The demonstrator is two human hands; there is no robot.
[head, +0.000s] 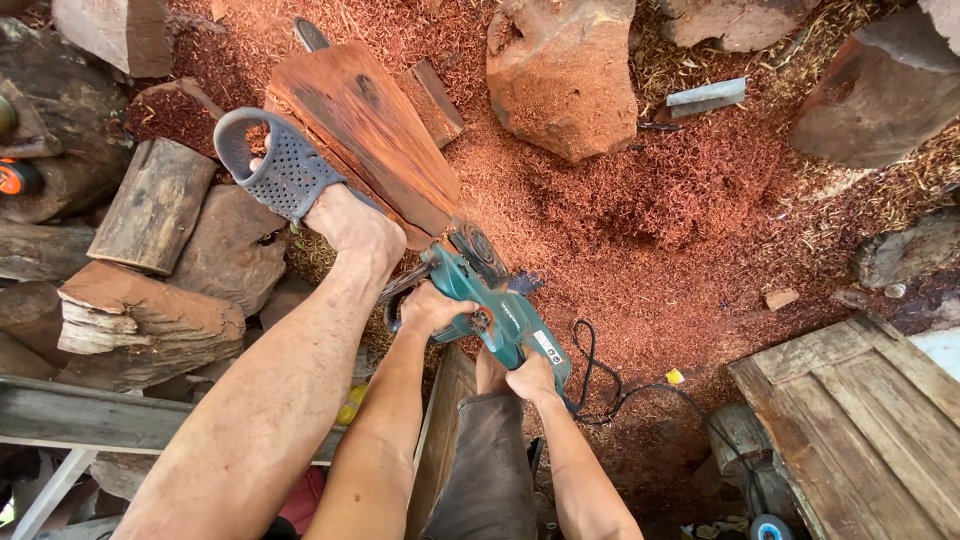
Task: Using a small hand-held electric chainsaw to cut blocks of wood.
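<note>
Both hands, left hand [428, 308] and right hand [531, 379], grip the teal chainsaw [497, 310] cutting the red slab [365, 130].

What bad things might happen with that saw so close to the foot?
The foot in the grey perforated sandal pins the reddish wood slab beside the cut, so a slip of the teal electric chainsaw might reach it. Both hands, left and right, are bare. The black cord could snag.
</note>
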